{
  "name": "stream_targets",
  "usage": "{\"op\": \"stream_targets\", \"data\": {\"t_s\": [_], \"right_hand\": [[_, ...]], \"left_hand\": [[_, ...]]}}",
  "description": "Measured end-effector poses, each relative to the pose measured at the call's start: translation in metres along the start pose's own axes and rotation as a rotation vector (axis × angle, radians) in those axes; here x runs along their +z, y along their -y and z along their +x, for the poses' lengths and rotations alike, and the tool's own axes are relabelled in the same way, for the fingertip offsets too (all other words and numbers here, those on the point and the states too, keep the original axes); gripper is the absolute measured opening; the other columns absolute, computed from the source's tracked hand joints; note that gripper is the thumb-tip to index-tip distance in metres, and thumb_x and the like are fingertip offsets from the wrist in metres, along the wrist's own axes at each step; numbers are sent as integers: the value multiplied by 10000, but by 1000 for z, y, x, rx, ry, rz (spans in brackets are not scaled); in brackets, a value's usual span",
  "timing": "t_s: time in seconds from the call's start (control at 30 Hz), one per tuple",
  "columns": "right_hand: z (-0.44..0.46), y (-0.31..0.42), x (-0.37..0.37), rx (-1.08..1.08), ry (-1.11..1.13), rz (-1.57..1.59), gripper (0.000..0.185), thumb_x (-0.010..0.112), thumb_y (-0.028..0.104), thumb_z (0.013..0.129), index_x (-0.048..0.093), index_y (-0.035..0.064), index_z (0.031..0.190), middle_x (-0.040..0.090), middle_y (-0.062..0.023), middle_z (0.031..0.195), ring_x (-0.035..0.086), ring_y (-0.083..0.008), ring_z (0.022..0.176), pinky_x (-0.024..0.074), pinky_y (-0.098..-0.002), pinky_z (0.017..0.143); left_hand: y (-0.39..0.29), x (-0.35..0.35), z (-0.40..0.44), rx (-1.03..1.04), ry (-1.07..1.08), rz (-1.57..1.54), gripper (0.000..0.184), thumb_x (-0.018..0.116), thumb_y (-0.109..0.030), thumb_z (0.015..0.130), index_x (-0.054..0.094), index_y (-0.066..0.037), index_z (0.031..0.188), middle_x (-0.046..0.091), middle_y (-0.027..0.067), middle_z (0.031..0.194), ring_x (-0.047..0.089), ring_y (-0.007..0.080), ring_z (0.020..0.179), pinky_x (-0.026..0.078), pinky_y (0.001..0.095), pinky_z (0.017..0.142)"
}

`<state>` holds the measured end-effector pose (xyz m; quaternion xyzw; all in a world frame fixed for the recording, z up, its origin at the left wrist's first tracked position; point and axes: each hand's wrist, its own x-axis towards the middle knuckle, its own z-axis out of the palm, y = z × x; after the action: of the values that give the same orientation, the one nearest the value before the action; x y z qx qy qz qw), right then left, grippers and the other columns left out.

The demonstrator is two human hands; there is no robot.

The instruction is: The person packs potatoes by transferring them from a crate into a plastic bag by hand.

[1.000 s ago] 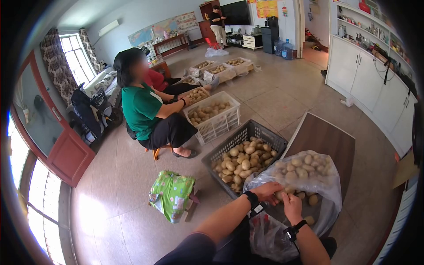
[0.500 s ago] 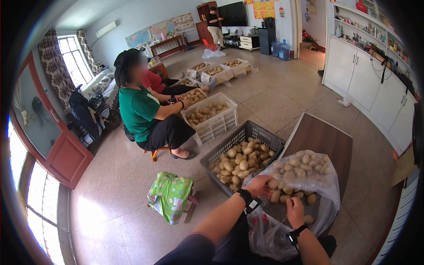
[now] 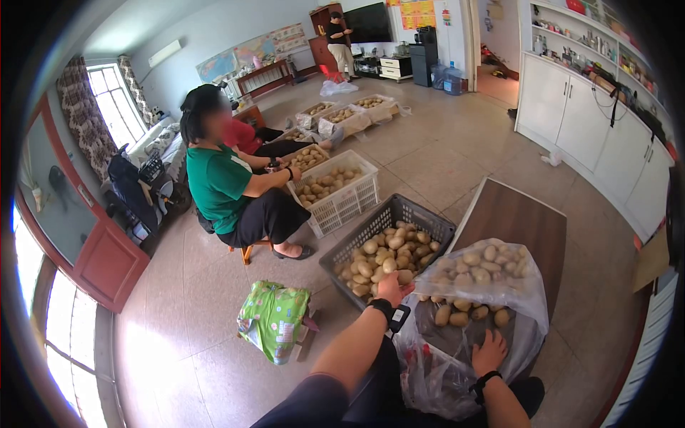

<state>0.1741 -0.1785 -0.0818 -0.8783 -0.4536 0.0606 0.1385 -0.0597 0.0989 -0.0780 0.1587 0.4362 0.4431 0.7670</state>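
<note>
My left hand (image 3: 392, 289) is over the near edge of the black crate (image 3: 335, 277), closed around a potato (image 3: 405, 277). Many potatoes (image 3: 385, 246) fill this crate. My right hand (image 3: 490, 352) lies with fingers spread on the clear plastic bag (image 3: 457, 349), holding nothing that I can see. Just beyond its fingertips, several loose potatoes (image 3: 460, 319) sit at the bag's mouth. More potatoes show through the plastic behind them.
The bag rests on a brown board (image 3: 510, 221) right of the crate. A person in a green shirt (image 3: 217, 175) sits by a white crate (image 3: 346, 207) of potatoes. A green-covered stool (image 3: 275, 317) stands at left. Farther trays (image 3: 342, 118) hold more.
My left hand has moved left from the bag to the black crate, with a potato in it. My right hand has dropped lower and spread its fingers on the plastic.
</note>
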Motion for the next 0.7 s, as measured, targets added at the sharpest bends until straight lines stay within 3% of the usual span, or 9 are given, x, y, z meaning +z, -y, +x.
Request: {"op": "stream_targets", "data": {"t_s": [0.17, 0.4, 0.43, 0.47, 0.5, 0.53, 0.6, 0.7], "right_hand": [[-1, -11, 7, 30, 0, -5, 606, 714, 176, 766, 471, 125, 1319, 390, -137, 1383, 332, -367, 1312, 304, -534, 1055], [-2, -29, 17, -21, -64, 115, 518, 646, 50, 765, 482, 40, 1256, 426, -208, 1332, 386, -412, 1250, 330, -481, 1051], [-3, -32, 17, -25, -50, 124, 504, 625, 26, 765, 484, 28, 1249, 442, -224, 1311, 403, -422, 1229, 341, -476, 1043], [-3, -33, 18, -56, -77, 131, 500, 610, 12, 762, 486, 22, 1246, 459, -227, 1292, 420, -421, 1210, 352, -473, 1034], [-3, -37, 20, -83, -97, 132, 496, 596, -3, 758, 489, 16, 1242, 476, -229, 1274, 437, -421, 1191, 362, -470, 1025], [1, -39, 26, -84, -77, 124, 491, 597, 4, 765, 489, 15, 1243, 480, -229, 1270, 449, -419, 1177, 369, -470, 1021], [-4, -44, 22, -75, -35, 98, 486, 598, 11, 771, 490, 14, 1245, 484, -229, 1267, 460, -417, 1164, 375, -471, 1016], [-2, -34, 14, -55, -51, 150, 477, 592, 27, 790, 485, 9, 1255, 487, -231, 1259, 469, -420, 1154, 382, -468, 1011]], "left_hand": [[-1, -10, 15, -14, -101, -124, 384, 464, -216, 963, 417, -13, 1286, 558, 222, 1127, 639, 395, 851, 601, 467, 710], [-2, -24, 27, 71, -123, -185, 373, 481, -186, 952, 443, -28, 1288, 567, 226, 1166, 634, 425, 876, 599, 485, 709], [-2, -28, 23, 208, -7, 325, 327, 523, -202, 932, 495, -12, 1196, 599, 205, 1111, 647, 390, 873, 595, 472, 710], [-7, -27, 11, 430, -59, 1246, 295, 565, -218, 911, 547, 4, 1105, 631, 184, 1056, 660, 356, 869, 590, 459, 710], [-9, -29, 3, 671, -185, 1713, 281, 607, -234, 891, 599, 19, 1013, 663, 163, 1001, 674, 321, 866, 586, 447, 711], [-12, -25, -1, 745, -210, 1797, 277, 613, -217, 886, 602, 23, 1025, 662, 160, 1006, 674, 312, 866, 586, 432, 716], [-11, -29, 5, 683, -197, 1591, 274, 626, -183, 877, 607, 31, 1048, 659, 153, 1016, 674, 295, 865, 586, 401, 727], [6, -53, 47, 494, -151, 719, 281, 645, -132, 864, 614, 42, 1082, 656, 144, 1030, 674, 269, 864, 586, 355, 744]]}}
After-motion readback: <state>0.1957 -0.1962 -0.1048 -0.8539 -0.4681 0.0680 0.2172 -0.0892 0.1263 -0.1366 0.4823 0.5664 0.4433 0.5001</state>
